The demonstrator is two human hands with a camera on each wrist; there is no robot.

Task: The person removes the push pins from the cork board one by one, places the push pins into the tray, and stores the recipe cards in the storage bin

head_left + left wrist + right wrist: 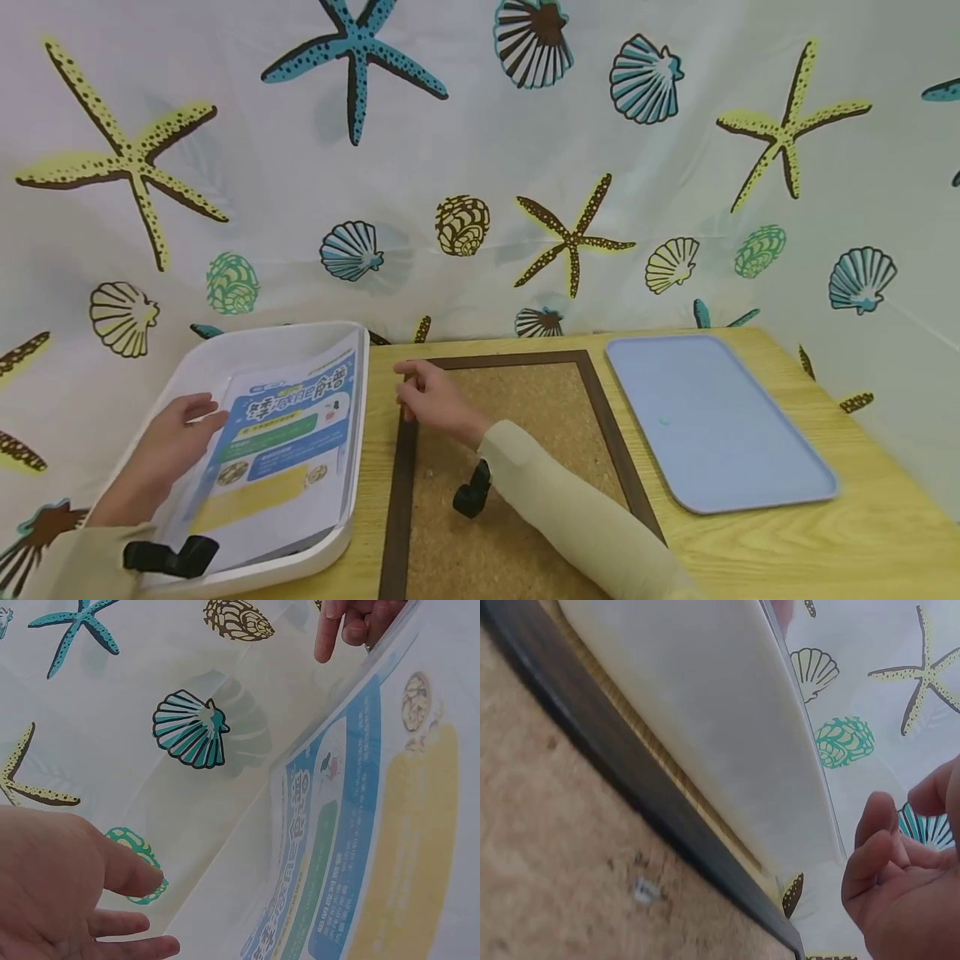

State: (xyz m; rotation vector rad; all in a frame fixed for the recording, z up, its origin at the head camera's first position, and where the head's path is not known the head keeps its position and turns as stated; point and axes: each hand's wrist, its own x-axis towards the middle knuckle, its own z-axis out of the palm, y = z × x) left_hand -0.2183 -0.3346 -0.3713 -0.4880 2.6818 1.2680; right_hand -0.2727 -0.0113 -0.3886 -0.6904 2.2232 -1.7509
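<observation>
A printed sheet [281, 450] in blue, green and yellow, with Chinese lettering, lies in a deep white tray [362, 417] on the left; clear plastic edges show around it. My left hand [171, 442] hovers over the tray's left side, fingers loosely bent, nothing in them. In the left wrist view that hand [67, 892] is apart from the sheet [360, 825]. My right hand [438, 404] is above the upper left corner of a cork board [517, 467] with a dark wooden frame. Its fingers [874, 855] are loosely curled around nothing.
A light blue flat tray [720, 425] lies right of the cork board on the wooden table [832, 542]. Behind the table hangs a white cloth [480, 150] printed with starfish and shells. A small pale speck [646, 890] sits on the cork.
</observation>
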